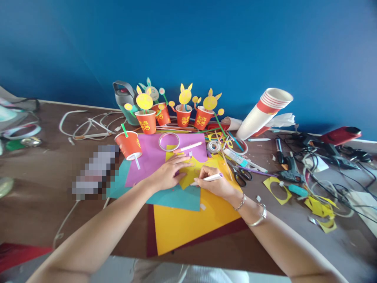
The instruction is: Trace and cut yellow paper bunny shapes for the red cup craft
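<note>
Yellow cutout (191,175) lies mid-table (44,177), nearer the front edge, over a purple sheet (147,157) and a teal sheet (176,198); left hand (169,173) presses it flat, fingers spread, gripping nothing; right hand (215,182) pinches a white pen (207,179), its tip at the cutout; scissors (241,175) lie just right of that hand; red cups (147,122) line the back edge.

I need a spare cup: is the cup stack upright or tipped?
Tipped. The cup stack lies slanted, narrow end low at left, open mouth pointing up and right.
</note>
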The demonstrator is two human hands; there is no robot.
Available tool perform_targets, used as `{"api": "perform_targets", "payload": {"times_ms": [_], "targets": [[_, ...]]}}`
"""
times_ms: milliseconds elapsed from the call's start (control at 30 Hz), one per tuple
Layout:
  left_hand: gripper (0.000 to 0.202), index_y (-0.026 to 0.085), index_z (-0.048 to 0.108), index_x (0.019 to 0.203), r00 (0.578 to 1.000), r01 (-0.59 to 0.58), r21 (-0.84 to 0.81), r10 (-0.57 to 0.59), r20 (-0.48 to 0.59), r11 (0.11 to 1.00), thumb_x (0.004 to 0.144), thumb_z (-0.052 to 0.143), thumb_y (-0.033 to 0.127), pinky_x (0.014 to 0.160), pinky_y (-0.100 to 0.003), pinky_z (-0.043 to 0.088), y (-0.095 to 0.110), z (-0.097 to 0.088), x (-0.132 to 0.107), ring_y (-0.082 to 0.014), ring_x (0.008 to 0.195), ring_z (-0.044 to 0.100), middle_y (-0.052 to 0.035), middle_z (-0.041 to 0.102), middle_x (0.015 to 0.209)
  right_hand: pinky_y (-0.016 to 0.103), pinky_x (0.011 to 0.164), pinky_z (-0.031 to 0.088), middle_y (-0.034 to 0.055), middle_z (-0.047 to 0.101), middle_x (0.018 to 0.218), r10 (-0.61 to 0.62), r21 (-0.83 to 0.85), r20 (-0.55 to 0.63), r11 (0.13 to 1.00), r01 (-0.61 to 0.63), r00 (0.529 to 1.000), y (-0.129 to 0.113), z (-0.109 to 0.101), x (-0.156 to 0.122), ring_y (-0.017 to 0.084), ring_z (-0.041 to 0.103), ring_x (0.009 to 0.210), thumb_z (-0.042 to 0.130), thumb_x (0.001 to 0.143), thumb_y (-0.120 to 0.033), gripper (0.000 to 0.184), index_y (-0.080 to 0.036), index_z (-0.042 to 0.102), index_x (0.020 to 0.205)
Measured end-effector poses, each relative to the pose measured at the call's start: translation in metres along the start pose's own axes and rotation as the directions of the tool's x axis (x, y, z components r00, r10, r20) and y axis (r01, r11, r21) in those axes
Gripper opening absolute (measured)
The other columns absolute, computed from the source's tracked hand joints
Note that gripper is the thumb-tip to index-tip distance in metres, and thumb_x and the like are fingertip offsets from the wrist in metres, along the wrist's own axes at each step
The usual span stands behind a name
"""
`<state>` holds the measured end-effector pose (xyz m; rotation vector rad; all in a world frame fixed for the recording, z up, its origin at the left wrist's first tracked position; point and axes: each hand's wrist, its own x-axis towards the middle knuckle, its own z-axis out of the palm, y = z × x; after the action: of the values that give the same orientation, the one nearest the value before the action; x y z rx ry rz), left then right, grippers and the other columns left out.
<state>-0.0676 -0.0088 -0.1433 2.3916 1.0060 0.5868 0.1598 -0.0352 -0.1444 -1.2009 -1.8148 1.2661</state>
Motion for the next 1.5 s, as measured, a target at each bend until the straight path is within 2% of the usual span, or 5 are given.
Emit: {"api": "perform_targets", "payload": {"times_ms": [500, 900, 1233, 1500], "targets": [[0.039, 0.025, 0.061, 0.128, 0.999, -0.036, -0.022, 0.035, -0.039, 0.999, 0.093, 0.048, 0.015, 0.114, -0.047, 0.04, -0.0029, 0.002, 0.0015, -0.0243, 0.135, 0.048, -0.0077, 0.055, 0.142, 0.022, 0.046, 0.026, -0.0064, 0.044, 0.054, 0.015, -0.012, 0.001, 1.0, -0.015, 1.0, -0.004, 0.0013, -0.0005, 0.008, 0.035, 0.049, 0.066, 0.078, -0.035, 0.03, -0.02, 0.045, 0.063], [0.04, 0.023, 0.061, 0.129, 0.999, -0.022, -0.025, 0.022, -0.025, 0.999, 0.094, 0.043, 0.013, 0.114, -0.048, 0.039, -0.0041, 0.0029, 0.0017, -0.024, 0.135, 0.047, -0.0085, 0.055, 0.143, 0.022, 0.048, 0.031, -0.0065, 0.045, 0.056, 0.005, -0.018, -0.027, 1.0, -0.005, 1.0, -0.0044, 0.0041, 0.0014, 0.008, 0.038, 0.05, 0.07, 0.077, -0.036, 0.033, -0.021, 0.044, 0.064], [0.039, 0.022, 0.061, 0.127, 0.999, -0.027, -0.027, 0.026, -0.035, 0.999, 0.094, 0.043, 0.014, 0.114, -0.048, 0.04, -0.0046, 0.0032, 0.0017, -0.0245, 0.135, 0.047, -0.0095, 0.056, 0.141, 0.023, 0.046, 0.029, -0.0063, 0.043, 0.055, 0.011, -0.045, -0.057, 0.999, -0.013, 0.998, -0.0061, 0.0064, 0.0019, 0.009, 0.036, 0.051, 0.072, 0.077, -0.04, 0.035, -0.021, 0.046, 0.065], [0.039, 0.024, 0.062, 0.127, 0.999, -0.027, -0.041, 0.025, -0.041, 0.999, 0.094, 0.044, 0.014, 0.113, -0.049, 0.041, -0.0042, 0.0031, 0.0021, -0.0249, 0.135, 0.047, -0.0084, 0.056, 0.141, 0.024, 0.048, 0.032, -0.0048, 0.049, 0.059, -0.007, -0.082, -0.076, 0.997, 0.0, 0.997, -0.0067, 0.0071, 0.0031, 0.01, 0.04, 0.053, 0.073, 0.078, -0.041, 0.032, -0.021, 0.049, 0.068]]}}
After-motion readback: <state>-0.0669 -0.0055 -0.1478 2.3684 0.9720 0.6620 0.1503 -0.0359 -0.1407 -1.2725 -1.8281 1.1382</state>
